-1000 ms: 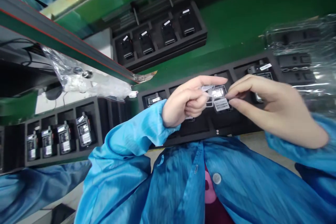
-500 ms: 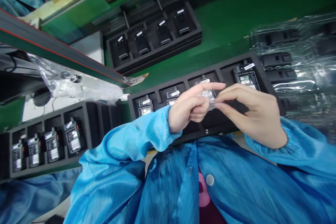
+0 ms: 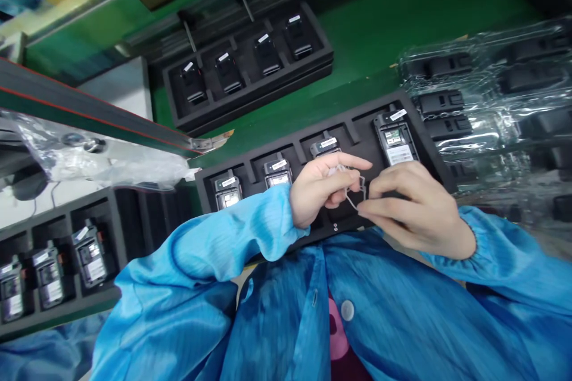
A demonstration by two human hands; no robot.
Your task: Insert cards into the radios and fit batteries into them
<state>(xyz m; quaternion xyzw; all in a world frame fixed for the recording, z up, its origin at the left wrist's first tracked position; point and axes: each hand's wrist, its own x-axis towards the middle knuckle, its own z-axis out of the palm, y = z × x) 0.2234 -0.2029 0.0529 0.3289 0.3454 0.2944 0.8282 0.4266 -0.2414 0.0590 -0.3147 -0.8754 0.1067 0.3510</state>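
On a green workbench point(image 3: 357, 53), 3 black foam trays hold rows of handheld radios point(image 3: 395, 138), & a clear plastic bag point(image 3: 465, 113) of black parts lies on the right. A person in a blue smock point(image 3: 223, 232) bends over the nearest tray point(image 3: 353, 131). Both hands are above that tray, between the radios & the smock. Left hand point(image 3: 322, 187) is curled & pinches a thin clear plastic strip point(image 3: 360, 187). Right hand point(image 3: 415, 205) is closed on the same strip too, holding its low end w/ the fingers. The strip is between the hands, not touching the tray.
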